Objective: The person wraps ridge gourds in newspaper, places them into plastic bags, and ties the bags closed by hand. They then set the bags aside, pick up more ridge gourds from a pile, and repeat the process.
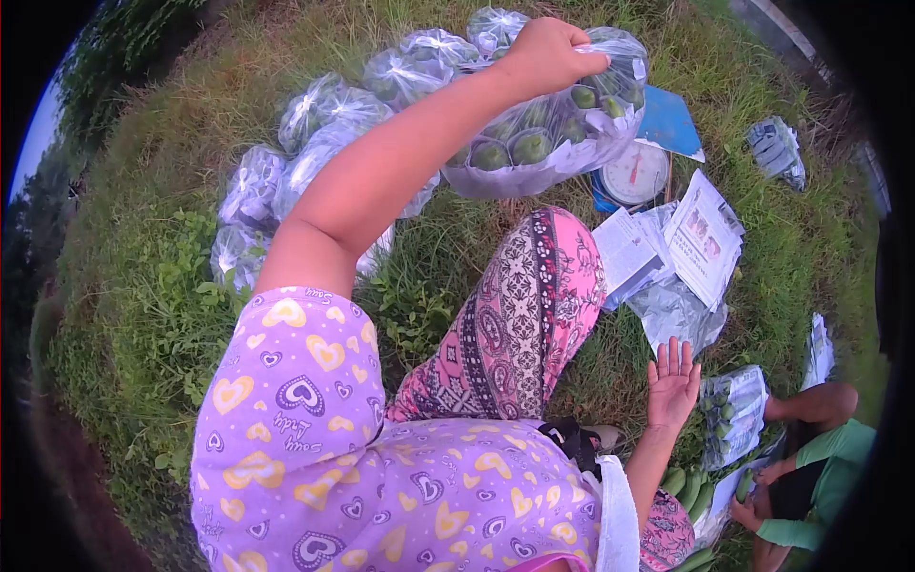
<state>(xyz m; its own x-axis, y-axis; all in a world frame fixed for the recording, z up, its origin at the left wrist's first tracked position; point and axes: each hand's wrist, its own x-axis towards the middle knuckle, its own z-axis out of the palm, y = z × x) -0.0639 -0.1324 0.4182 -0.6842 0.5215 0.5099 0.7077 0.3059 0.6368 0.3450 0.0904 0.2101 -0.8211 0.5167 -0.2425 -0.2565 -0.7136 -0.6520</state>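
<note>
My left hand [556, 59] is closed in a pinch on the gathered top of a clear plastic bag [505, 181]. Green, rounded vegetables [530, 147] show through the side of this bag, with pale paper around them. Right beside it is a blue weighing scale [633, 174] with a round white dial. My right hand [674, 386] is empty, palm up and fingers stretched out, below some newspaper sheets [703, 238] and a crumpled clear plastic sheet [679, 313] on the grass.
Several filled plastic bags [329, 110] stand in a curved row at the upper left. A blue panel [670, 122] is behind the scale. At the lower right, a person in a green top [839, 467] handles long green vegetables beside another packed bag [732, 419]. Loose green vegetables [688, 491] lie nearby.
</note>
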